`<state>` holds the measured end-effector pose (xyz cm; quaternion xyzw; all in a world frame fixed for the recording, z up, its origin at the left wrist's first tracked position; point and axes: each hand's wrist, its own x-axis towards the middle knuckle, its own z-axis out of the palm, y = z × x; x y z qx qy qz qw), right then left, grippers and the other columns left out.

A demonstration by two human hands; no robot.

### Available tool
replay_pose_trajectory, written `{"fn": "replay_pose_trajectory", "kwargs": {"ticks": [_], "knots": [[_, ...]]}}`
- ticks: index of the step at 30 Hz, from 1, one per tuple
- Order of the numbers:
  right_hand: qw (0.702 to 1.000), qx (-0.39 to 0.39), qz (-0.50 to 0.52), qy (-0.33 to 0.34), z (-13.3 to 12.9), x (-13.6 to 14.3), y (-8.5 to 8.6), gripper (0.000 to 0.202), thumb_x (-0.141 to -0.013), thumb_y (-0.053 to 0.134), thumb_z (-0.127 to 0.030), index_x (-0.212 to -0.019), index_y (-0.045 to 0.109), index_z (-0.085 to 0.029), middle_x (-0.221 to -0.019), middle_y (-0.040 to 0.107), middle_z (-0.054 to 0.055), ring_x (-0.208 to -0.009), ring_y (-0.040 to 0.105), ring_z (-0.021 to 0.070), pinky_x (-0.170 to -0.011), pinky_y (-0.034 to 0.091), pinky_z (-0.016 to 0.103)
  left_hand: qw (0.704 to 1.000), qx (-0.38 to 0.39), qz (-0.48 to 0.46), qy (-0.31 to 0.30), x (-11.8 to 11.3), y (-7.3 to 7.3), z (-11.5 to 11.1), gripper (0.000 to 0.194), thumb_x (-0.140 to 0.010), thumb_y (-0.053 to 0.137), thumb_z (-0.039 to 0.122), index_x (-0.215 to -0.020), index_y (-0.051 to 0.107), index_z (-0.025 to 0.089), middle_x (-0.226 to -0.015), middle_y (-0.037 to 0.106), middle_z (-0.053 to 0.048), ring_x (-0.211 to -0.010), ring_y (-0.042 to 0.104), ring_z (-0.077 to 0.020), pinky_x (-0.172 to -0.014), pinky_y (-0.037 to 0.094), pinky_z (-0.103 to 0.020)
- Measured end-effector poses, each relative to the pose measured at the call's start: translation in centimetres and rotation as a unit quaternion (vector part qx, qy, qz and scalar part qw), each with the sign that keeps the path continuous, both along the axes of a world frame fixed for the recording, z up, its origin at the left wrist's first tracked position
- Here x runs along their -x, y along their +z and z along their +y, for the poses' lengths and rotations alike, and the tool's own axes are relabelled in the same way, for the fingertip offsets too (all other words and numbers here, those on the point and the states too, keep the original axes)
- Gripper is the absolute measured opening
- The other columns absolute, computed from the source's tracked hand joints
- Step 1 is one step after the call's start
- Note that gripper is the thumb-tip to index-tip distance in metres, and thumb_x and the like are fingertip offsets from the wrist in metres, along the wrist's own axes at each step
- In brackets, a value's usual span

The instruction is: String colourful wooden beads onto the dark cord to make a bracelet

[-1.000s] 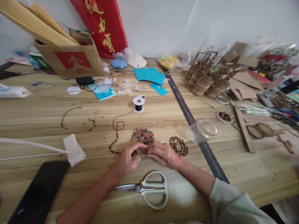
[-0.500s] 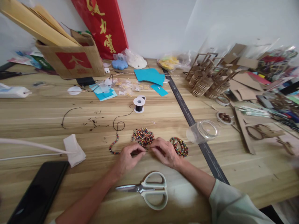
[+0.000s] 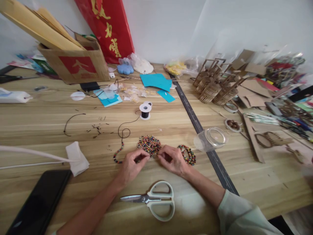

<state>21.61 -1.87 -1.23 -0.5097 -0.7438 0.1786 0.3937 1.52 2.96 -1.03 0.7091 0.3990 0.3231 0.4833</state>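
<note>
My left hand is closed in a pinch on the black cord, at the near edge of a heap of multicoloured beads. From behind that hand, a strung length of beads curves left and up, and its bare cord loops back to a white spool of black cord. My right hand pinches at the heap's right edge, its fingertips a small gap from the left ones. Whatever lies between them is too small to make out. Coiled strings of beads lie just behind the right hand.
Scissors with pale handles lie in front of my hands. A black phone is at left, a clear jar at right. Black cord snippets lie scattered. Small bamboo baskets and a cardboard box stand farther back.
The gap between my fingertips has widened slightly, the left hand shifting a little to the left. Both hands stay pinched beside the bead heap.
</note>
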Motion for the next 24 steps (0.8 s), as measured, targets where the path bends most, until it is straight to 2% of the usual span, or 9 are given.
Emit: {"fn": "replay_pose_trajectory", "kwargs": {"ticks": [5,13,24], "knots": [[0.995,-0.022,-0.095,0.008,-0.1,0.01,-0.5,0.006,-0.086,0.055,-0.016,-0.085,0.061,-0.018,-0.072,0.061,0.001,-0.061,0.056,0.0114,-0.057,0.041,0.021,1.0,0.021,0.007,0.005,0.13,-0.32,0.05,0.014,-0.08,0.06,0.025,-0.075,0.067,0.015,-0.067,0.066,-0.001,-0.061,0.058,-0.0131,-0.059,0.045,-0.022],[0.978,-0.025,-0.206,-0.025,-0.25,0.18,-0.35,0.008,-0.089,0.055,-0.02,-0.085,0.062,-0.019,-0.081,0.063,0.003,-0.069,0.06,0.0134,-0.059,0.041,0.021,1.0,0.004,0.009,0.007,-0.03,0.29,0.05,0.014,-0.08,0.059,0.025,-0.074,0.066,0.015,-0.065,0.065,0.0,-0.059,0.056,-0.0127,-0.058,0.045,-0.022],[0.984,-0.046,-0.17,0.019,-0.14,-0.12,-1.0,0.011,-0.093,0.052,-0.02,-0.095,0.063,-0.019,-0.088,0.067,0.006,-0.078,0.065,0.015,-0.067,0.048,0.023,1.0,-0.006,0.004,0.005,-0.14,0.23,0.05,0.012,-0.079,0.059,0.024,-0.074,0.066,0.015,-0.065,0.065,0.0,-0.06,0.058,-0.0128,-0.059,0.046,-0.022]]}}
